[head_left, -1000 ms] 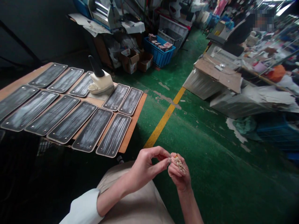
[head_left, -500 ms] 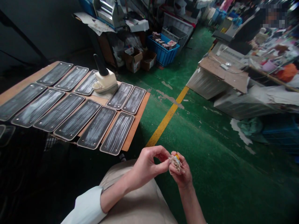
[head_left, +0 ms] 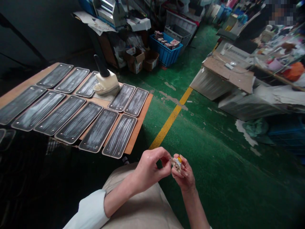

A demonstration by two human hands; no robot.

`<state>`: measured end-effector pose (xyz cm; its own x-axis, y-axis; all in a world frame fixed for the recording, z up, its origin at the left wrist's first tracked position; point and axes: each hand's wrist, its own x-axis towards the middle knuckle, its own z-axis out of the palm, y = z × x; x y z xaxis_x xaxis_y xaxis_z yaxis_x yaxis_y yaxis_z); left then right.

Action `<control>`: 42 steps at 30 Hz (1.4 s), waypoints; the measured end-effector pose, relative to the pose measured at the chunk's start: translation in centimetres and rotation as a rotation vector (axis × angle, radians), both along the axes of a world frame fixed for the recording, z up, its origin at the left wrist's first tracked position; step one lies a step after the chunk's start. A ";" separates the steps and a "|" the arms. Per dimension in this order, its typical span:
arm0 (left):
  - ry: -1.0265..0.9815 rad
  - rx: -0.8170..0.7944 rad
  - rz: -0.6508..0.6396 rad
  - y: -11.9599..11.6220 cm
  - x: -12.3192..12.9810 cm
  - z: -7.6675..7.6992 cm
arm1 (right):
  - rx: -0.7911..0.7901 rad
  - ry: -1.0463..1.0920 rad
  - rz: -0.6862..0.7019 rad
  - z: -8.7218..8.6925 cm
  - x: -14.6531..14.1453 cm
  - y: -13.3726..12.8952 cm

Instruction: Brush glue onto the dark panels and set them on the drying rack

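Note:
My right hand (head_left: 184, 175) is closed around a small brush, with its frayed beige bristles (head_left: 176, 164) turned toward me and to the left. A pale band and a yellow part of it show between the fingers; the rest is hidden in the palm. Thumb and forefinger of my left hand (head_left: 150, 167) pinch at the bristle tips. Both hands are in front of my lap, right of the table's near corner. On that table lie several dark rounded panels (head_left: 120, 135) with pale rims and streaky white smears.
A cream plastic jug (head_left: 108, 83) with a black spout stands on the table board (head_left: 140, 127) among the panels. Beyond are a blue crate (head_left: 166, 51) and cardboard boxes (head_left: 134, 58). A yellow line (head_left: 170, 121) crosses the green floor. A cluttered workbench (head_left: 228, 73) stands at right.
Both hands have shifted slightly left and up with the brush, which has turned a little. The fingers of my left hand stay at the bristles. Panels and jug stand as before.

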<state>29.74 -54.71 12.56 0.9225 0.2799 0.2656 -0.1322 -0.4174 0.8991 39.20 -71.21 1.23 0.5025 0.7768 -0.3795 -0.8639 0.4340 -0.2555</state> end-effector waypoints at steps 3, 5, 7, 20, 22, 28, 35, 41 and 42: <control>-0.107 0.284 0.045 0.1 0.2 -0.4 | 0.020 0.015 -0.007 0.3 -0.4 0.3; -0.165 0.483 0.074 0.2 0.3 -0.5 | 0.024 0.019 -0.012 0.4 -0.6 0.4; -0.216 0.612 0.082 0.5 0.2 -0.4 | 0.021 0.023 -0.013 0.4 -0.7 0.2; 0.103 -0.012 0.153 2.2 -1.9 -0.5 | -0.291 -0.345 -0.304 2.8 -0.6 -1.4; 0.189 -0.208 0.127 1.0 -2.1 -2.2 | -0.319 -0.419 -0.340 3.6 -0.7 -1.4; 0.259 -0.478 -0.009 -1.4 -2.1 -5.3 | -0.422 -0.535 -0.388 4.4 -1.1 -1.9; 0.326 -0.618 -0.024 -2.0 -2.4 -6.3 | -0.533 -0.732 -0.384 4.3 -1.8 -2.9; 0.298 -0.718 0.040 -1.5 -5.6 -8.1 | -0.574 -1.213 -0.309 3.8 -1.9 -3.6; 0.294 -0.742 0.057 -1.4 -6.3 -8.3 | -0.565 -1.288 -0.284 3.9 -1.9 -3.7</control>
